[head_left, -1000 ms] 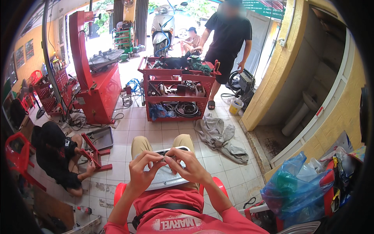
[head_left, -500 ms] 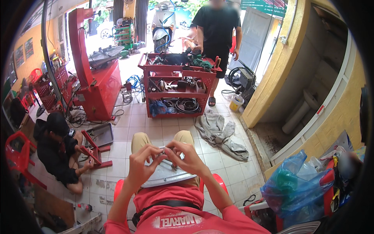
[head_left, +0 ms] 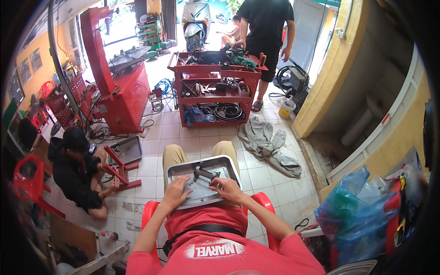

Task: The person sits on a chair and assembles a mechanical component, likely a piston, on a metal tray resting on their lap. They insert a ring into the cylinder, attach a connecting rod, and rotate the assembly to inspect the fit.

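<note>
Facing a red three-tier cart (head_left: 217, 99), loaded with cloths (head_left: 243, 63) on top, metal tools (head_left: 204, 88) midway and a dark coil (head_left: 228, 111) below. Near a blue plastic bag (head_left: 360, 208) at right. Balancing a metal tray (head_left: 200, 191) across khaki trousers (head_left: 174, 155). Resting the left hand (head_left: 175, 192), with fingers spread, on its left side; holding the right hand (head_left: 228, 189) opposite, with fingertips close together; cannot tell whether pinching anything. Containing, in the tray just beyond those fingertips, a dark metal part (head_left: 206, 174), and nearer left, small dark pieces (head_left: 189, 184).
</note>
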Available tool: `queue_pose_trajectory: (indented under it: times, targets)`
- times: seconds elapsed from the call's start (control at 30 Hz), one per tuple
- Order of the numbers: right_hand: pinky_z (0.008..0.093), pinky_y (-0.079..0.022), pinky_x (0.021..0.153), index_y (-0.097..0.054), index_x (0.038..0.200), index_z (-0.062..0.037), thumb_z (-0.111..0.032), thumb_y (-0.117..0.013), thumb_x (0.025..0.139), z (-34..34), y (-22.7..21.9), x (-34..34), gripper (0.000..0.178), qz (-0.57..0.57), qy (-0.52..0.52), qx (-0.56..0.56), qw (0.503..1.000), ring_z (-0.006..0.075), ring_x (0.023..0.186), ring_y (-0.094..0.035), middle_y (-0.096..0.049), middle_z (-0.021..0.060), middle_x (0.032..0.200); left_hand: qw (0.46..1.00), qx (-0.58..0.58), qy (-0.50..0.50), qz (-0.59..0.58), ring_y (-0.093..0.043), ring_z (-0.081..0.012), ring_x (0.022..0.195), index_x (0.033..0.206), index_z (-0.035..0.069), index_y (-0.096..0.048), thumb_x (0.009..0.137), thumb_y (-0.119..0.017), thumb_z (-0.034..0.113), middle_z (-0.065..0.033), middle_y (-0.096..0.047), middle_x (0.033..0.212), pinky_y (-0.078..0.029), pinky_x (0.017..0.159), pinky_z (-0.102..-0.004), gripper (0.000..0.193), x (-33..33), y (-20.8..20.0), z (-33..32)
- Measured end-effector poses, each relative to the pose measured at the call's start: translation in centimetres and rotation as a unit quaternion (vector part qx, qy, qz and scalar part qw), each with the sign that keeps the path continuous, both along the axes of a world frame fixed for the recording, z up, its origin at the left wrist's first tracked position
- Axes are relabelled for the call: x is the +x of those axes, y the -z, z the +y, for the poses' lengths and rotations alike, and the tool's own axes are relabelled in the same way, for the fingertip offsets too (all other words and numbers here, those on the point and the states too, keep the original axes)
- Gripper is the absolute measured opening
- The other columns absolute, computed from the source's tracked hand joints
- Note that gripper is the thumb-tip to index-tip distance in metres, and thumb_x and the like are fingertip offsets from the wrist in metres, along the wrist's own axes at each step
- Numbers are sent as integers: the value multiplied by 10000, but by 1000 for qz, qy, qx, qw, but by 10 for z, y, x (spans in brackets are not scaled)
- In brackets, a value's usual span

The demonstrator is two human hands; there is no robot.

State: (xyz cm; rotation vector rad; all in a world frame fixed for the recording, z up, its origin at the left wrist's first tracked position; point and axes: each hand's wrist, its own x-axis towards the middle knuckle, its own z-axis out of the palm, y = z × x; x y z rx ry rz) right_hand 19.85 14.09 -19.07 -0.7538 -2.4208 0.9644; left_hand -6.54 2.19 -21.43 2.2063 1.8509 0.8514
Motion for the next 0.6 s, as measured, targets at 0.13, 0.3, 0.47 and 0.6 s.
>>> queue_pose_trajectory:
  times: [0.13,0.3,0.47,0.6]
  targets:
    - [400,-544,763,-685,1048,-89,-239,-691,941,9,12,-5,184,-10,-68,63,996,308,887,-708,-729,113,953,993,-37,8,111,-488,-323,1343,1415,69,-519,896,-710,355,-134,-528,1474,-401,1114,-449,622,7,10,-4]
    - [423,-544,826,-686,1054,-101,-226,-670,931,12,21,-6,176,-63,-145,68,985,329,971,-698,-727,100,1032,991,-57,13,121,-461,-307,1384,1461,89,-506,920,-678,393,-123,-502,1516,-388,1136,-439,643,3,11,-3]
    - [425,-543,835,-691,1064,-106,-223,-671,921,15,25,-3,186,-75,-157,73,982,330,977,-697,-735,93,1040,993,-56,25,103,-466,-300,1385,1400,114,-588,920,-688,363,-95,-544,1484,-389,1137,-434,550,4,9,-3]
    - [426,-544,831,-693,1069,-105,-234,-665,930,17,25,-4,192,-68,-163,63,982,333,974,-698,-736,95,1038,997,-35,29,58,-498,-295,1355,1301,106,-658,906,-713,309,-85,-609,1412,-398,1130,-430,448,3,11,-1]
